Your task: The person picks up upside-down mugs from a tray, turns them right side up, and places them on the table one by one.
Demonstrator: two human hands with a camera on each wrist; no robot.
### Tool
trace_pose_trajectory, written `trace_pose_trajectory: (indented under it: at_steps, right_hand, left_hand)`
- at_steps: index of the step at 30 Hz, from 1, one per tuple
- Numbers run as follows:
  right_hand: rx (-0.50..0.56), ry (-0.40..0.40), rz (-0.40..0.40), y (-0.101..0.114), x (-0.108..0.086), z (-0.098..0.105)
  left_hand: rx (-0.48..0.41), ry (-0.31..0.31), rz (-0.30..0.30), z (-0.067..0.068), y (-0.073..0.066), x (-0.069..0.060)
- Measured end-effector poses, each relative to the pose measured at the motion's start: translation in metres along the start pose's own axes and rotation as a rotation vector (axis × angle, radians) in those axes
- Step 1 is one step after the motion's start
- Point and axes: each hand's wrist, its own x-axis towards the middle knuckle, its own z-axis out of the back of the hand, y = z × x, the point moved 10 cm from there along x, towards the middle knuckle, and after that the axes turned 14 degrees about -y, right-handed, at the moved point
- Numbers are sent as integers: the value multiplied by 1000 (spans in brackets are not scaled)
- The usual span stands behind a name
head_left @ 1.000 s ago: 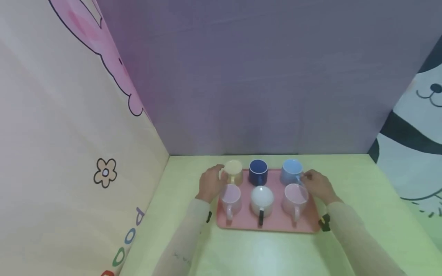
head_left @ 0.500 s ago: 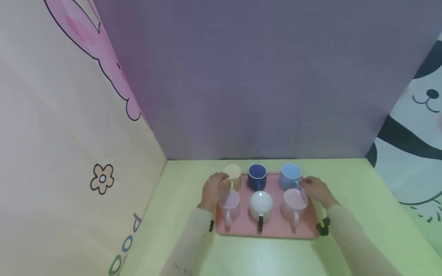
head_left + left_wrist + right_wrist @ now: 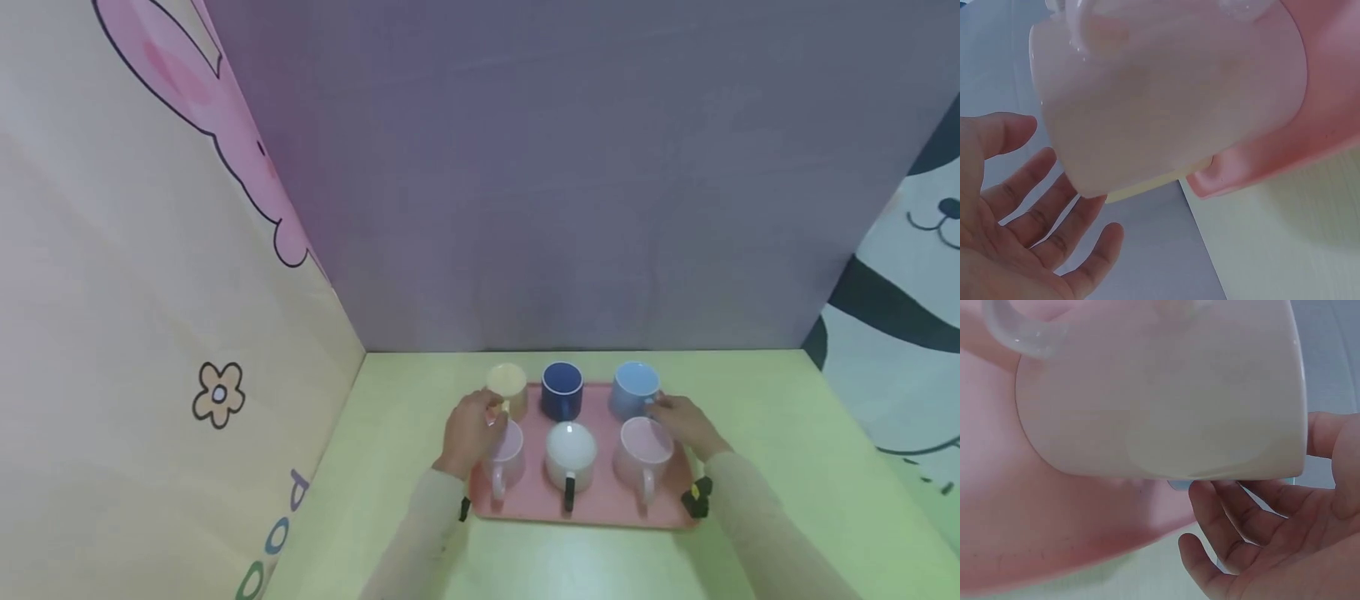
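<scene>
Several mugs stand on a pink tray (image 3: 525,508). My left hand (image 3: 465,433) is beside the handle of the yellow mug (image 3: 507,383) and over the rim of the front-left pink mug (image 3: 505,458). In the left wrist view, that hand (image 3: 1029,231) has its fingers spread, nothing between thumb and index finger. My right hand (image 3: 686,423) pinches the handle of the light blue mug (image 3: 634,387). In the right wrist view the front-right pink mug (image 3: 1166,400) hides the thumb and index tips of my right hand (image 3: 1285,531).
A dark blue mug (image 3: 562,392) stands at the tray's back middle. In front of it is a white mug (image 3: 570,454) with a black handle. The pale green table (image 3: 405,392) meets a grey-purple back wall (image 3: 562,183), with printed side walls left and right.
My left hand has shifted from the yellow mug's left side toward its handle and the front-left pink mug. My right hand stays at the light blue mug's handle. The head view has tilted slightly.
</scene>
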Motion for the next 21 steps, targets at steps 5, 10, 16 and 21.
trace_pose_trajectory:
  at_steps: [5,10,16,21]
  right_hand:
    - [28,4,0,-6,2,-3]
    - [27,3,22,-5,2,-4]
    - [-4,-20,54,-4,3,-4]
    - [10,-40,48,-2,4,-5]
  left_hand:
    - [0,-1,-17,-3,-4,-1]
    - [-10,-13,-22,-2,-6,-1]
    - [10,-27,-26,1,-5,-2]
    - [3,-43,-11,5,-5,-2]
